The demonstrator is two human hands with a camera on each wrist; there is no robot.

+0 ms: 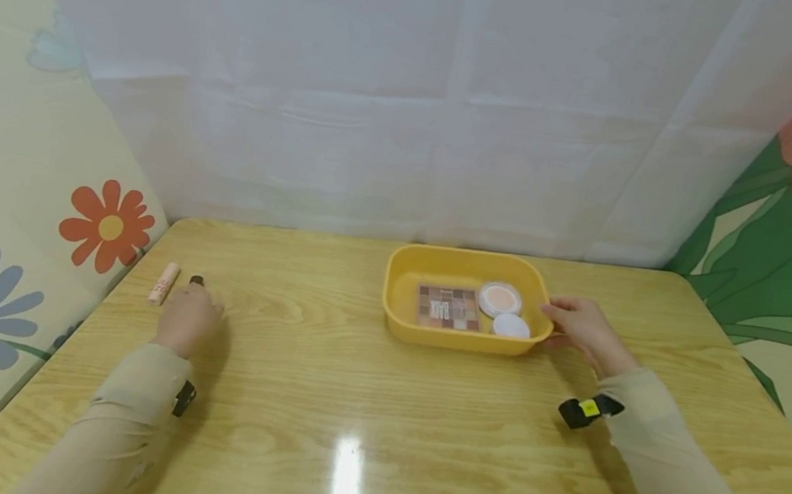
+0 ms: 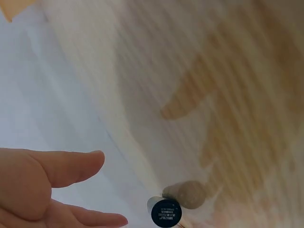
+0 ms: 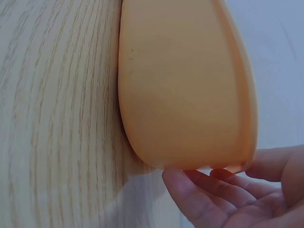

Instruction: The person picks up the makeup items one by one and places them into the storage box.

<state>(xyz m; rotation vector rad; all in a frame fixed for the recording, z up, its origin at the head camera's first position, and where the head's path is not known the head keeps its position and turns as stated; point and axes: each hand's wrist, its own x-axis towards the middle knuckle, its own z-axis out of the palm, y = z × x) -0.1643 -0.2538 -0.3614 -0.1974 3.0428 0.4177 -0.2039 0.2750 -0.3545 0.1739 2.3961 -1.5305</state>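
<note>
My left hand (image 1: 187,317) is over the table's left side, beside a small dark-topped item (image 1: 197,280). In the left wrist view the thumb and a finger of that hand (image 2: 57,185) are spread apart, with a gap between them and the item's round black end (image 2: 166,213). A pale pink tube (image 1: 163,283) lies to its left. My right hand (image 1: 588,329) grips the right end of a yellow bin (image 1: 459,339), thumb at the rim and fingers against the outer wall, as the right wrist view shows at the bin's side (image 3: 185,95).
Inside the bin are a palette (image 1: 447,309), a round clear-edged compact (image 1: 501,299) and a white round item (image 1: 511,326). The wooden table (image 1: 281,395) ends at a white cloth (image 1: 323,113) behind; floral panels (image 1: 7,122) stand at both sides.
</note>
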